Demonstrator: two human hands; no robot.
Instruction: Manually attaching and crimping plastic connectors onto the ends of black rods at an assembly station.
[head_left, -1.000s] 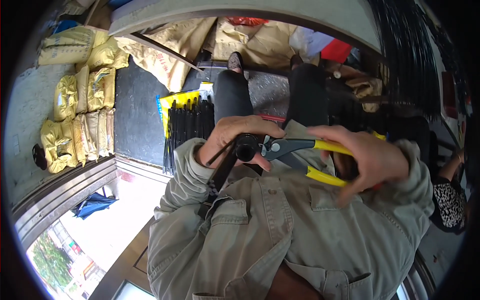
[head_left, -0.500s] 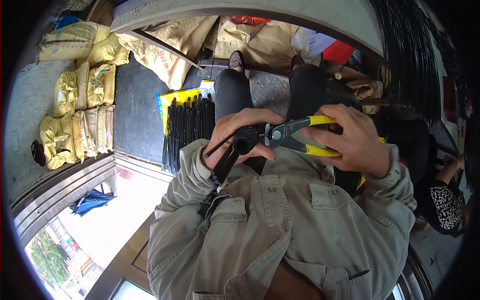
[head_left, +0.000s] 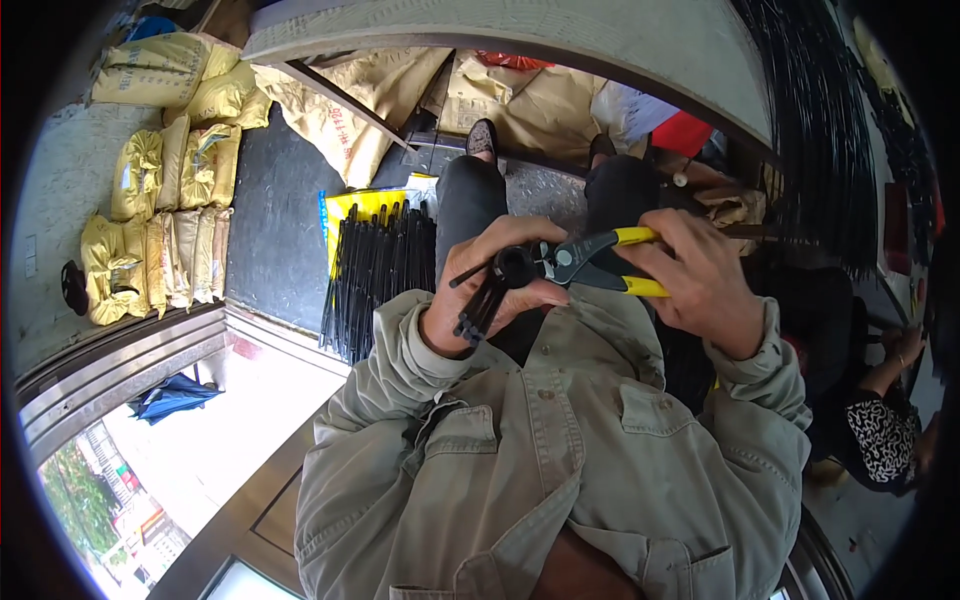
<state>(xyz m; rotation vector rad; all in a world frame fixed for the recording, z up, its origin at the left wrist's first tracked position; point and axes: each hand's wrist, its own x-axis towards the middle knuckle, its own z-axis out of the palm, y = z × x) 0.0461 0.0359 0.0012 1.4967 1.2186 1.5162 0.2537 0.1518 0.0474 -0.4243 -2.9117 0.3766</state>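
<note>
My left hand (head_left: 478,262) is closed around a black umbrella frame (head_left: 514,266). Its round, hollow end faces up toward me, and several thin black ribs (head_left: 484,312) fan out beside my wrist. My right hand (head_left: 700,275) grips the yellow-and-black handles of a pair of pliers (head_left: 580,255). The jaws point left and meet the frame beside my left thumb and forefinger; what they bite on is too small to make out. Both hands are held over my lap.
A bundle of black rods (head_left: 378,275) lies on a yellow sheet left of my leg. Stuffed yellow sacks (head_left: 185,260) line the left wall. A ledge (head_left: 560,30) crosses ahead, black strands (head_left: 800,130) hang at the right, and another person (head_left: 885,425) sits far right.
The plier handles have come closer together in my right hand. My left hand and the frame have shifted slightly right, and the ribs now spread less widely.
</note>
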